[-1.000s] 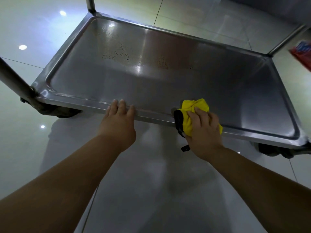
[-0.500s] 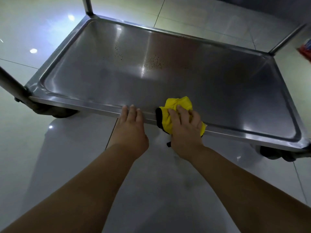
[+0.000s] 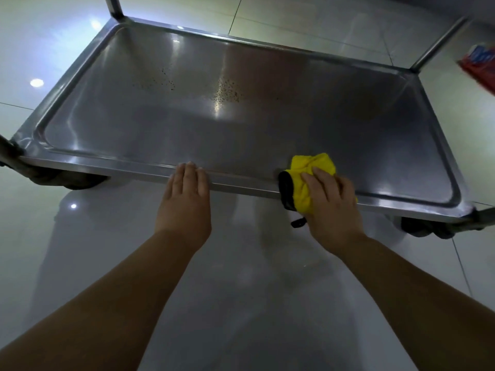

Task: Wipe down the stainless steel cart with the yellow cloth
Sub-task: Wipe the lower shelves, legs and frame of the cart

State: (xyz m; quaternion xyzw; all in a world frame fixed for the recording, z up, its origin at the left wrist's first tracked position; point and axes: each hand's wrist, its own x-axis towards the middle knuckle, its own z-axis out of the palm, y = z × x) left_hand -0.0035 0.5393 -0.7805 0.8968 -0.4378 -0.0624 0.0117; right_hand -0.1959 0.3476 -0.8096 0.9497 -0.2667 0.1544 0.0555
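The stainless steel cart's low shelf [image 3: 241, 124] fills the upper half of the head view, a shallow tray with a raised rim and dark specks near its middle. A crumpled yellow cloth [image 3: 308, 180] with a black edge is pressed on the near rim, right of centre. My right hand [image 3: 329, 207] lies over the cloth and grips it. My left hand [image 3: 186, 199] rests flat on the near rim further left, fingers together, fingertips over the edge.
Upright cart posts rise at the far left corner [image 3: 113, 6] and far right corner [image 3: 439, 41]. Castor wheels sit under the near left [image 3: 67, 179] and near right [image 3: 426, 227] corners. A red packet [image 3: 479, 68] lies on the glossy tiled floor at the right.
My right hand has slid the cloth to the right along the near rim, away from my left hand. My left hand stays on the rim.
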